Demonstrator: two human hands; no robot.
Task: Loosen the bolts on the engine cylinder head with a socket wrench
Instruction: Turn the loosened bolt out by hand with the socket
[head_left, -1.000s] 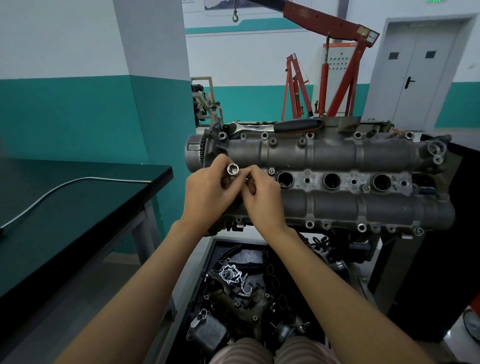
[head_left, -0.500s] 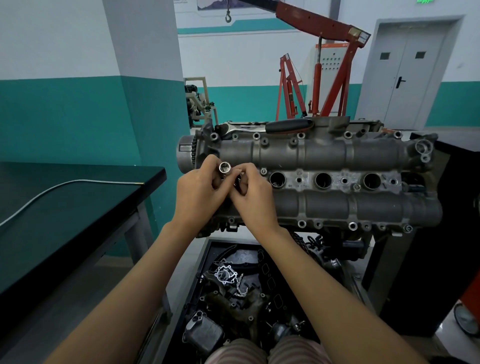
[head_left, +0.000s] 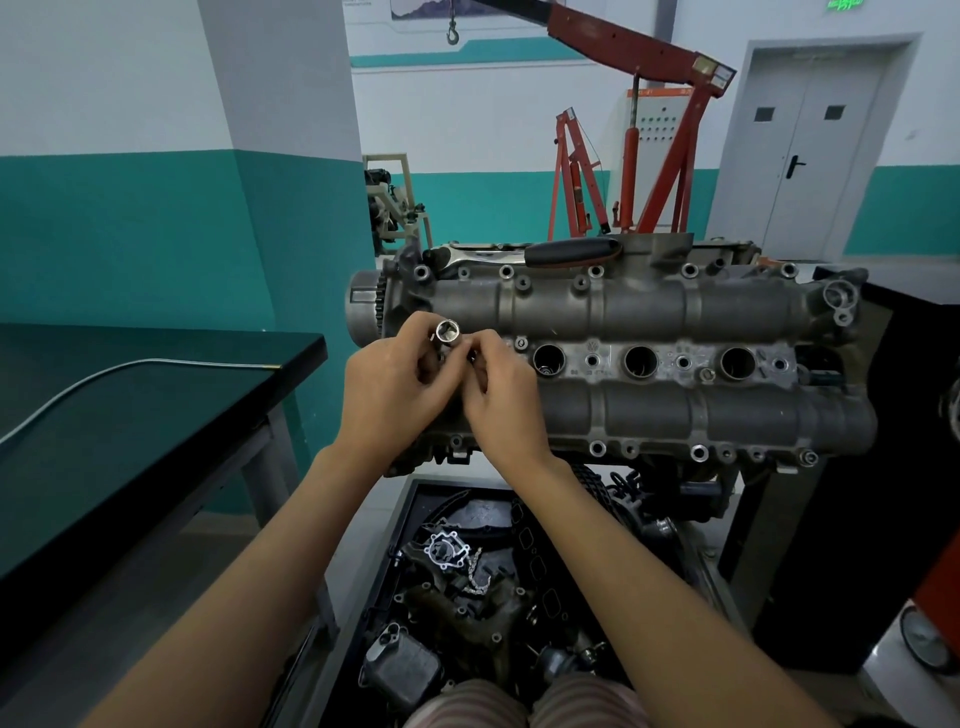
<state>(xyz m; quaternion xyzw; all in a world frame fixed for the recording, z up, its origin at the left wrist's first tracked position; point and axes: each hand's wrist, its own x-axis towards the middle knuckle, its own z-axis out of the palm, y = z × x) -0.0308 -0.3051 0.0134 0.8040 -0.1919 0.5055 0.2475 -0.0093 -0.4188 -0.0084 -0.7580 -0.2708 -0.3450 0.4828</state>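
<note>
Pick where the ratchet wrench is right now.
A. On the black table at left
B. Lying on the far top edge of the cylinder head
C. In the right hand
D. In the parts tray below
B: the ratchet wrench, with its black grip, lies along the far edge of the cylinder head, while the left hand and right hand work on a socket.

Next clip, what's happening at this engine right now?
A person stands over a cylinder head, both hands together at its left end. The left hand holds a chrome socket, open end up; the right hand pinches something small beside it. The ratchet wrench lies unused on the far edge.
</note>
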